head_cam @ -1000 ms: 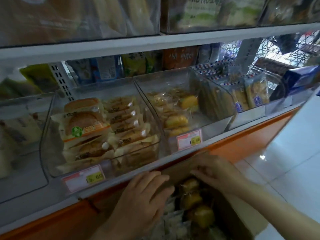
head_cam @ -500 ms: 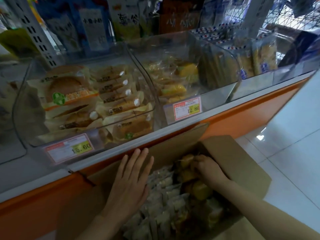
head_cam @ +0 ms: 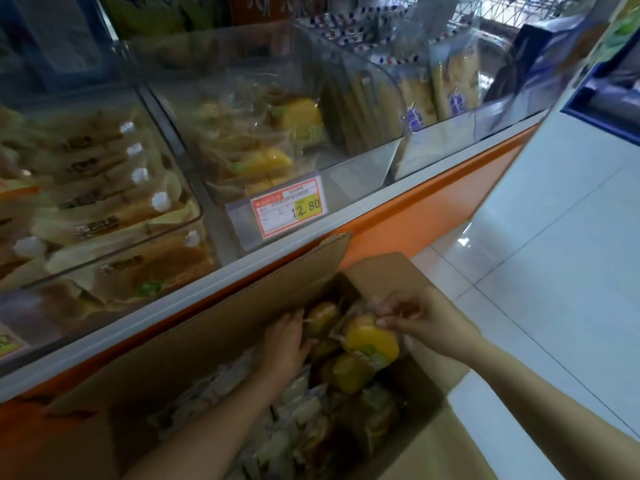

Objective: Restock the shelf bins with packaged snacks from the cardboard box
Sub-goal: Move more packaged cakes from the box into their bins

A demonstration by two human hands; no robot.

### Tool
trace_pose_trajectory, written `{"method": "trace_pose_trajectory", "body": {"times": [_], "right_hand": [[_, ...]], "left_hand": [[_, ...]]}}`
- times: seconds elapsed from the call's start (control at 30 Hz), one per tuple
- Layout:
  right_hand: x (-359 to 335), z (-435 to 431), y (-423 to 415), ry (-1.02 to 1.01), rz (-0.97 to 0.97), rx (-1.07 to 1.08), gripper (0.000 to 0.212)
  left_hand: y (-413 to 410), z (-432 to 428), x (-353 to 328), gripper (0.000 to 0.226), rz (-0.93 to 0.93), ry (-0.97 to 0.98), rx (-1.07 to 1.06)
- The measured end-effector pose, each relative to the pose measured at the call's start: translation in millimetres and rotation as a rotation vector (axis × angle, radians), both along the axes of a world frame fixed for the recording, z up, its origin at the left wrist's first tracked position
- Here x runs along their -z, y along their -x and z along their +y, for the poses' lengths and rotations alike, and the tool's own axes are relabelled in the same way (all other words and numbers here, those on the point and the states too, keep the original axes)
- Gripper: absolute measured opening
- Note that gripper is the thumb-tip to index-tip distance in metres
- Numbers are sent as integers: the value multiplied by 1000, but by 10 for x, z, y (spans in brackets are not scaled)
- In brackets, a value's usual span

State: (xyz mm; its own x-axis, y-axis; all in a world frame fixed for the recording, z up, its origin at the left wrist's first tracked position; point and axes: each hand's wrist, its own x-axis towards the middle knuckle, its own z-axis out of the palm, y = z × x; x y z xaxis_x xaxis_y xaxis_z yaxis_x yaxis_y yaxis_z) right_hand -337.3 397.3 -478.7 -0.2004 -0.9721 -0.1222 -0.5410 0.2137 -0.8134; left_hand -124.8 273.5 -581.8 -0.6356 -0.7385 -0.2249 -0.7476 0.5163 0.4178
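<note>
Snack pack [head_cam: 370, 342] pinched by right hand [head_cam: 429, 323] fingertips.

PLACE: you're in a shop | EVIDENCE: price tag [head_cam: 289, 211] reading 12.80 at frame centre; clear shelf bins [head_cam: 242, 98] of packaged snacks across the top; white tiled floor [head_cam: 554, 254] right

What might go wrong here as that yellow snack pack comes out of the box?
The right hand pinches only the wrapper's top edge of the yellow snack pack, so it might slip or tear and drop back into the cardboard box. The upright box flap stands between the box and the clear bin with the 12.80 price tag, and the pack may snag on it.
</note>
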Motion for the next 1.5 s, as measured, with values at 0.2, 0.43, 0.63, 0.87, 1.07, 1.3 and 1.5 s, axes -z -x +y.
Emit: {"method": "trace_pose_trajectory", "body": {"times": [0.2, 0.43, 0.63, 0.87, 1.07, 1.3, 1.5], "right_hand": [[15, 0, 91, 19, -32, -30, 7], [-498, -49, 203, 153, -14, -37, 14], [-1655, -335, 247, 457, 18, -51, 14], [-2654, -1356, 245, 598, 418, -47, 11], [-2349, -2135, 93, 310, 863, -204, 12], [-1929, -2498, 25, 174, 1008, -380, 13], [-1757, -2514, 68, 189, 834, -355, 14]], "left_hand": [[155, -18, 29, 28, 100, 140, -61], [-265, 16, -549, 34, 288, 60, -58], [-868, 184, -1589, 26, 493, 75, -70], [-1182, 54, -2638, 36, 769, 33, -195], [-1257, -155, -2969, 30, 872, 65, -256], [-1234, -313, -3056, 33, 884, 74, -288], [-1033, -470, -3199, 31, 900, 107, -259]]}}
